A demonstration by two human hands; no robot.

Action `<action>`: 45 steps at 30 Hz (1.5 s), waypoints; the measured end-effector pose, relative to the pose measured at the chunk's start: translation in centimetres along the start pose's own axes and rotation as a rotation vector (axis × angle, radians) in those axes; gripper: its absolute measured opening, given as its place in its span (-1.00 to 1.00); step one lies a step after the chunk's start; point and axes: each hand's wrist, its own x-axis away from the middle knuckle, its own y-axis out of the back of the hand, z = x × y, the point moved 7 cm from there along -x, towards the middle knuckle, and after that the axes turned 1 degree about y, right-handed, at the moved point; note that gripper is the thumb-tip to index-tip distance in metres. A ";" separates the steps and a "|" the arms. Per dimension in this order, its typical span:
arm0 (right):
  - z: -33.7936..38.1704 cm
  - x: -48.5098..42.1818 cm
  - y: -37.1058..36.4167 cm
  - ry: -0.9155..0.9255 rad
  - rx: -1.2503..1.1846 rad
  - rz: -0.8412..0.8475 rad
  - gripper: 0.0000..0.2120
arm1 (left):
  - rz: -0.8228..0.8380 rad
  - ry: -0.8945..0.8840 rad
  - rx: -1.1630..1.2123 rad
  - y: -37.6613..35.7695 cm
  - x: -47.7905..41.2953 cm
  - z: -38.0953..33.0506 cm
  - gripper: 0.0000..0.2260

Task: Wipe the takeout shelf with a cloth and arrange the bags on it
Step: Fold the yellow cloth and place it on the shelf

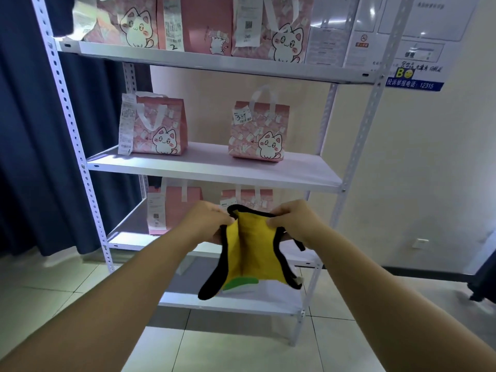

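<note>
A yellow cloth (252, 253) with black trim hangs in front of me, held by its top edge. My left hand (208, 220) pinches its upper left corner and my right hand (294, 220) pinches its upper right. Behind it stands a white metal shelf (214, 167) with several tiers. On the middle tier sit two pink cat-print bags, one at the left (157, 124) with a long receipt, one at the right (259, 130) with a small label. More pink bags fill the top tier (204, 25) and the tier below (171, 208), partly hidden by my hands.
A dark blue curtain (35, 157) hangs left of the shelf. A cream wall with posted notices (413, 60) and a wall socket (420, 242) lies to the right. Pale floor tiles (241, 353) run under the shelf. A dark object (483, 283) stands at the far right edge.
</note>
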 end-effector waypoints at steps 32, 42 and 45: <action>0.3 -2.6 5.1 0.296 -0.058 -0.048 -0.64 | 0.372 -0.315 -0.521 -5.0 -3.5 -2.5 -0.25; -0.2 -7.9 9.6 0.255 -0.016 -0.124 -0.69 | 0.251 -0.475 -0.515 -7.2 -10.1 -6.2 -0.80; -0.3 -10.2 11.4 0.269 0.138 -0.156 -0.71 | 0.108 -0.562 -0.498 -7.2 -13.5 -8.3 -0.80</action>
